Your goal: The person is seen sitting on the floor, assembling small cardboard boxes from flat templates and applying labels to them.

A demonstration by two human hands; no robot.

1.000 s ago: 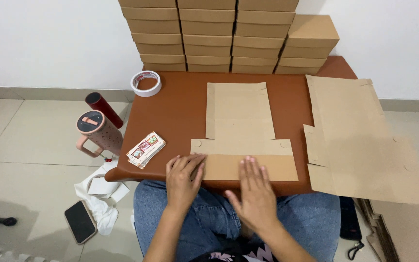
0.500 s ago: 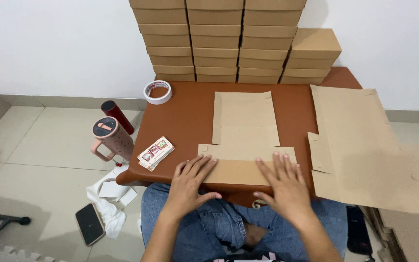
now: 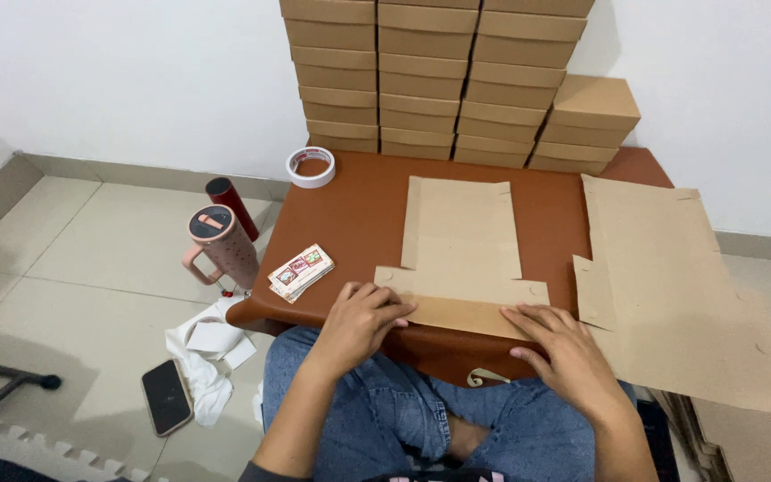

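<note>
- The near edge of the flat cardboard blank [image 3: 461,245] was partly hidden under both hands, and its folded front flap hung over the rim of the counter [image 3: 359,210]
- The left hand [image 3: 359,319] lay palm down on the flap's left end, fingers curled and pressing – it gripped nothing
- The right hand [image 3: 568,353] rested flat on the flap's right end, fingers spread, also closed on nothing
- The blank was plain brown board, matte, cross-shaped with small notched tabs, lying in the middle of the smooth reddish-brown counter
- A larger sheet of the same board [image 3: 671,286] lay just to the right, overhanging the counter; its far corner was cut off by the frame
- Stacked brown boxes [image 3: 439,80] stood against the white wall, tops out of view
- A tape roll [image 3: 311,167] sat at the counter's far left corner, a small printed packet [image 3: 301,271] near its left edge
- On the tiled floor: a pink tumbler [image 3: 222,247], a dark red cylinder [image 3: 232,207], crumpled white cloth [image 3: 207,353] and a phone [image 3: 168,396] – the cloth's folds were hard to make out
</note>
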